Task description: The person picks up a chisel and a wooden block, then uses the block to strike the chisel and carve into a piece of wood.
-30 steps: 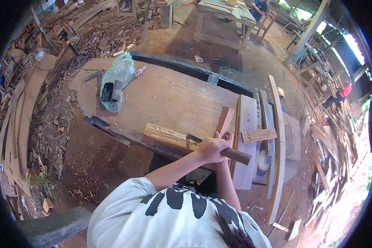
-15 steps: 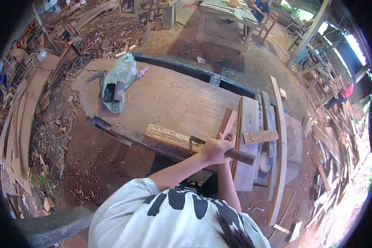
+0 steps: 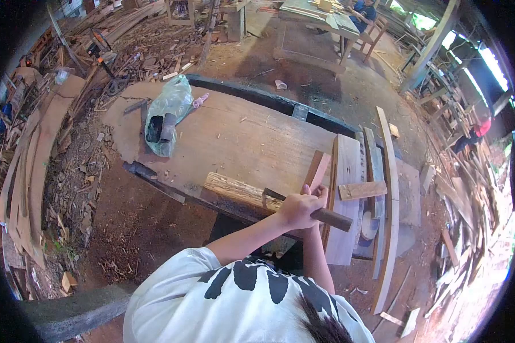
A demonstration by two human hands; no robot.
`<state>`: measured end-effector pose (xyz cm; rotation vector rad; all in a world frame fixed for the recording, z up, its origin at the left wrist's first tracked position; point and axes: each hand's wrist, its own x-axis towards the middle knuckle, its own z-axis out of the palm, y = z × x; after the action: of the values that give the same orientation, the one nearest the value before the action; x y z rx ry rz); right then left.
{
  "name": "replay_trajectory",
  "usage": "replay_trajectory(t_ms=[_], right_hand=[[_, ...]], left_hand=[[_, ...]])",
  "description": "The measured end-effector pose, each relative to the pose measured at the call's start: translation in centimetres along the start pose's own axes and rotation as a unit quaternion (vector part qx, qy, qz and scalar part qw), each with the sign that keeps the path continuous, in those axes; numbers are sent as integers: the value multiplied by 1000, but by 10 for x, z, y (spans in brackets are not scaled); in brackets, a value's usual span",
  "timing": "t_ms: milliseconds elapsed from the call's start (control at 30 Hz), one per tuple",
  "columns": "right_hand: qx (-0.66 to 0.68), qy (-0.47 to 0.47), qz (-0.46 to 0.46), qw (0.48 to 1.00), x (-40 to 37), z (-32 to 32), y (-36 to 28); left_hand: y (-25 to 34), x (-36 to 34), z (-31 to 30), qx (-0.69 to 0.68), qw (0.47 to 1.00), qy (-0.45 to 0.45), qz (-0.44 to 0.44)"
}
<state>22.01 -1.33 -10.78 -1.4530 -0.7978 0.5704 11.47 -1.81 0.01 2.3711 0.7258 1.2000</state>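
Note:
My left hand (image 3: 297,210) is closed around a wooden-handled tool (image 3: 335,219). Its thick brown grip sticks out to the right of the hand, and a thin dark bent end shows on the left, over the workbench edge. Close against it, my right hand (image 3: 321,197) is partly hidden, with fingers curled round the lower end of a reddish wood block (image 3: 316,168) that slants up and away. A rough-edged strip of pale wood (image 3: 237,190) lies along the near edge of the workbench (image 3: 252,137), left of my hands.
Right of my hands are a wide plank (image 3: 344,171), a short wood piece (image 3: 363,190) across it, and a long thin board (image 3: 392,206). A green plastic bag (image 3: 171,103) with dark cylindrical things lies on the left. One person (image 3: 361,14) sits far back; another (image 3: 478,131) is at right.
The view has shifted very slightly, so the surroundings sit a little to the right. My hands, the tool and the wood block keep practically the same positions relative to each other.

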Motion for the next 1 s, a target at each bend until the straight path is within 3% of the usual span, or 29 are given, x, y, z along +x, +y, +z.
replay_trajectory(t_ms=[100, 167, 367, 600, 667, 867, 1000], right_hand=[[61, -6, -13, 998, -3, 1, -7], [-27, 0, -10, 1000, -3, -3, -5], [-47, 27, -48, 997, 2, -1, 27], [-47, 10, -36, 998, -3, -1, 4], [-100, 16, -35, 994, -3, -2, 4], [-19, -8, -36, 999, 2, -2, 9], [-54, 14, -69, 996, 1, -1, 12]], left_hand=[[1, 0, 1, -2, 1000, -1, 0], [1, -1, 2, -1, 1000, -4, -3], [4, 2, -1, -17, 1000, 8, -7], [-5, -1, 8, 3, 1000, 20, 6], [-7, -1, 10, -1, 1000, 21, 2], [-8, 4, 7, -14, 999, 29, -23], [-8, 5, 8, -8, 999, 32, -31]])
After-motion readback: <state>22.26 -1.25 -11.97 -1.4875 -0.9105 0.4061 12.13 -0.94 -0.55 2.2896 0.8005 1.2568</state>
